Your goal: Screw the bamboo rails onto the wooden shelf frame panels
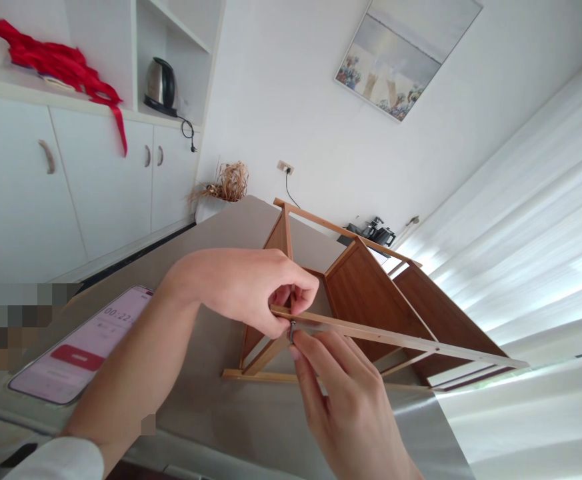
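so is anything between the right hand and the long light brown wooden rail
Only the small grey metal piece that the right hand pinches, near the end of the long light brown wooden rail; the left hand grips the rail just beside it.

The rack [395,339] at four o'clock is wood: pale, smooth rails with a soft sheen, around redder, satin-smooth panels with faint grain. The small screw [291,332] at its near rail seems to be grey metal, though fingers partly hide it. The worktop [195,400] is smooth and grey, mostly matt, shinier toward five o'clock. At eight, the phone [78,353] has a glossy glass face. At ten, the ribbon [65,63] is shiny red cloth, and the kettle [155,85] pairs polished metal with black plastic. Thin, folded cloth makes the curtain [521,200] at three.
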A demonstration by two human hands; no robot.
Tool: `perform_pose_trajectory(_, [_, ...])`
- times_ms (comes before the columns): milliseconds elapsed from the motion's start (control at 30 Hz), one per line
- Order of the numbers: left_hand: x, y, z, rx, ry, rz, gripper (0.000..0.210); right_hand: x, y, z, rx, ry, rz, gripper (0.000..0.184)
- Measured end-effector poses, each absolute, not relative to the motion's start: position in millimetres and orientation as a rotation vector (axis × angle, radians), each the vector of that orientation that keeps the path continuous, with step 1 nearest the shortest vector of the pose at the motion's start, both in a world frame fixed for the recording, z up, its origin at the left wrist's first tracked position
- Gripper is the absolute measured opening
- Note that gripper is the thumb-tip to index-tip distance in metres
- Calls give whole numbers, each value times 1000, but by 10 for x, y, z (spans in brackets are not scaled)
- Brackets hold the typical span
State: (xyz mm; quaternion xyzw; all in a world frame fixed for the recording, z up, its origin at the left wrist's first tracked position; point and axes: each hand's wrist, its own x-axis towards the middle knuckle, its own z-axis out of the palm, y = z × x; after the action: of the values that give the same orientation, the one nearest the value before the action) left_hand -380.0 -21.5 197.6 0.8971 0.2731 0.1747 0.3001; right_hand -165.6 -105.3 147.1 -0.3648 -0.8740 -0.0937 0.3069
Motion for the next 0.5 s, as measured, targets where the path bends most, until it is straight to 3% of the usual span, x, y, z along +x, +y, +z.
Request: perform_pose_trajectory(500, [-3803,-208,1959,2400,719,479,14,-1590,-1024,1520,-931,-2331,-381,26])
